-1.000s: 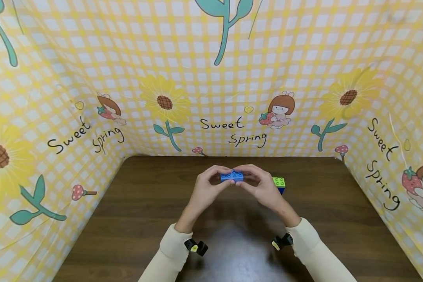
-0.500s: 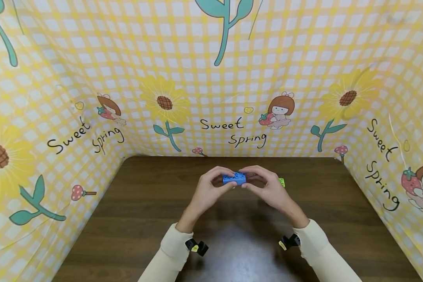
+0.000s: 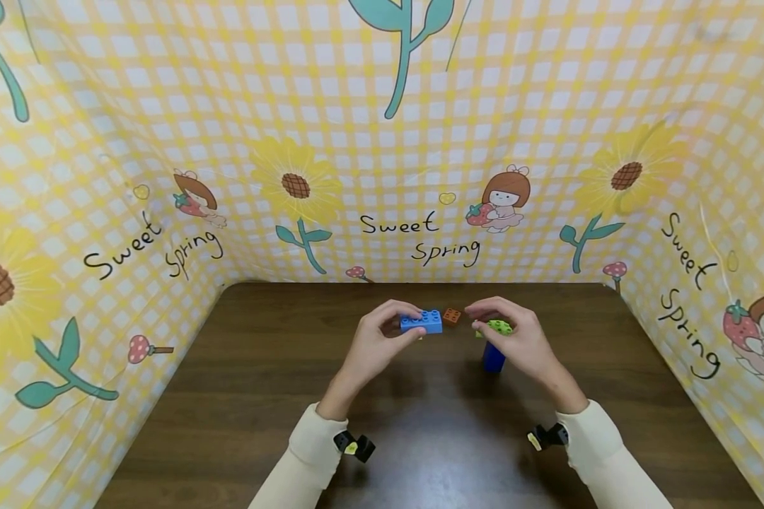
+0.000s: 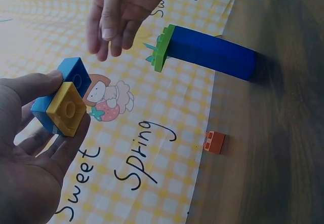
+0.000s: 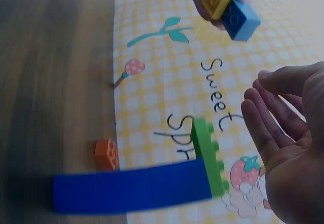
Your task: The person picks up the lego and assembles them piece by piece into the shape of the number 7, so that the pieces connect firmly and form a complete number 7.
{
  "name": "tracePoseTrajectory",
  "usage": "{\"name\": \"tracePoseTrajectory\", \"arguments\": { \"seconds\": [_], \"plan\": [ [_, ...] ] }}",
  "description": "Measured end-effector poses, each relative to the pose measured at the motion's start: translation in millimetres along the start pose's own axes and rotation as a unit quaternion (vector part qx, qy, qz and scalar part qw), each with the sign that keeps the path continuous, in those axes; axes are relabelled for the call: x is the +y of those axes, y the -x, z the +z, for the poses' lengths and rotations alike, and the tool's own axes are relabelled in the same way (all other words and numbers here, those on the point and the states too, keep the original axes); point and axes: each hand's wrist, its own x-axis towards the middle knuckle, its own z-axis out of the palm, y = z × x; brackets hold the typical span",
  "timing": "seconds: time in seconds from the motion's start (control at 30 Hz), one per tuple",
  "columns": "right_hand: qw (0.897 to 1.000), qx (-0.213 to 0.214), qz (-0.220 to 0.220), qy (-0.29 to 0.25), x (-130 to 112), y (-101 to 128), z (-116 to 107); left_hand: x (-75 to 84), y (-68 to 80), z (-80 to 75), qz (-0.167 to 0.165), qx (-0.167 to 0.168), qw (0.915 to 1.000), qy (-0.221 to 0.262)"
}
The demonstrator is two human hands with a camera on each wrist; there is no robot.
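My left hand [image 3: 378, 336] pinches a light blue brick [image 3: 423, 325] between thumb and fingers, held above the table. A smaller yellow brick [image 4: 68, 110] is joined to its underside at one end. Apart from these, my right hand [image 3: 528, 343] has loosely bent fingers with nothing between them. Just beyond that hand stands a tower of dark blue bricks [image 3: 493, 358], upright and topped by a wider green brick [image 5: 207, 158]. In the head view, the right thumb and fingers partly cover the green brick; whether they touch it, that view cannot tell.
A small orange brick [image 3: 452, 316] lies on the dark wooden table [image 3: 280, 375], near its back edge and left of the tower. Behind and along the sides, a yellow checked cloth [image 3: 382, 162] hangs as a wall.
The right hand has moved right, away from the light blue brick. The orange brick and more of the tower have come into view. My left hand keeps its grip almost in place.
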Motion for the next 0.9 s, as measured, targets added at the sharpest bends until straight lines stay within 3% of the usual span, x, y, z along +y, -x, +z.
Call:
{"name": "tracePoseTrajectory", "arguments": {
  "seconds": [0.17, 0.3, 0.77, 0.9],
  "plan": [
    [0.999, 0.017, 0.002, 0.032, 7, 6, -11, 0.1, 0.6, 0.6, -0.001, -0.006, 1.0, 0.004],
    [0.997, 0.016, 0.027, 0.072, 14, 12, -21, 0.3, 0.5, 0.3, -0.004, -0.007, 1.0, 0.002],
    [0.983, -0.063, 0.146, 0.094, 41, 32, -34, 0.7, 0.5, 4.1, -0.004, -0.012, 0.9999, 0.006],
    [0.98, -0.067, 0.167, 0.089, 47, 36, -33, -0.9, -0.2, 4.9, -0.004, -0.015, 0.9999, 0.005]
  ]
}}
